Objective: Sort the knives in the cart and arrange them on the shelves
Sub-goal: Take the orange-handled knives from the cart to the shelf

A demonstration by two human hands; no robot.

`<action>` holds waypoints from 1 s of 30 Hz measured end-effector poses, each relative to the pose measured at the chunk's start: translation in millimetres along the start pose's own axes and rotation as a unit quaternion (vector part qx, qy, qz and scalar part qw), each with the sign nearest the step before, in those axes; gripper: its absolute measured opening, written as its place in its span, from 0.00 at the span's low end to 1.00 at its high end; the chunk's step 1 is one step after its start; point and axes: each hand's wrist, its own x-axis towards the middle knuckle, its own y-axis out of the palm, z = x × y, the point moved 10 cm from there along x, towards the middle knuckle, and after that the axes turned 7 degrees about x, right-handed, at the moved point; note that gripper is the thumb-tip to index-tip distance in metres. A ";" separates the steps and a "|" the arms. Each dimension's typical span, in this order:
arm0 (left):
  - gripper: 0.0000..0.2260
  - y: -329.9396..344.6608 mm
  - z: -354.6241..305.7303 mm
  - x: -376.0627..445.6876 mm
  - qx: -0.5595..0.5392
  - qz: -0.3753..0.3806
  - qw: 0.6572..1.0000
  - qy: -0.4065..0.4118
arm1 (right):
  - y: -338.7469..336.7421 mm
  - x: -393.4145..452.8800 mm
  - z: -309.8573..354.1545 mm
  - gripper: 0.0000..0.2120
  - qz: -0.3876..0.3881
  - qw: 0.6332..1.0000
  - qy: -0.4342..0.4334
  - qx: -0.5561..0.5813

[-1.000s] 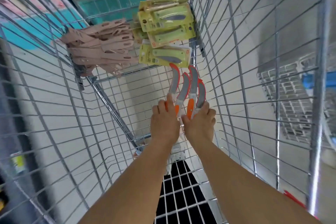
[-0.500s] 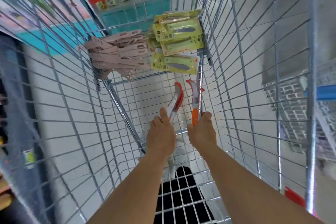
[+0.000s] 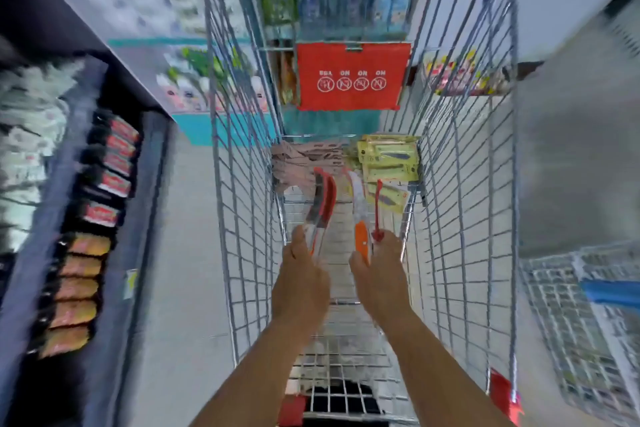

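Inside a wire shopping cart [image 3: 242, 204], a person's left hand [image 3: 300, 282] grips a pair of red-edged curved knives [image 3: 322, 208] while the right hand [image 3: 377, 274] clasps an orange-handled knife [image 3: 360, 218] (a second red-edged one rises beside it). Yellow-carded knives [image 3: 389, 163] and pinkish knife packs [image 3: 304, 159] lie at the cart's far end.

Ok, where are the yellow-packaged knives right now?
In the head view, the yellow-packaged knives are stacked at the cart's far right corner, beside the beige pile and beyond the right hand.
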 end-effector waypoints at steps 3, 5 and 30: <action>0.32 -46.8 -0.4 -23.1 -0.045 -0.056 0.997 -0.019 | 5.4 -21.8 48.5 0.13 0.034 0.998 -0.057 -0.001; 0.32 -73.6 0.4 -42.8 -0.070 -0.092 0.993 -0.025 | 10.7 -39.1 77.2 0.14 0.065 0.993 -0.094 0.007; 0.28 -282.0 208.5 -405.0 -0.188 -0.502 0.814 -0.224 | 188.2 -402.8 224.8 0.14 0.437 0.792 -0.420 -0.074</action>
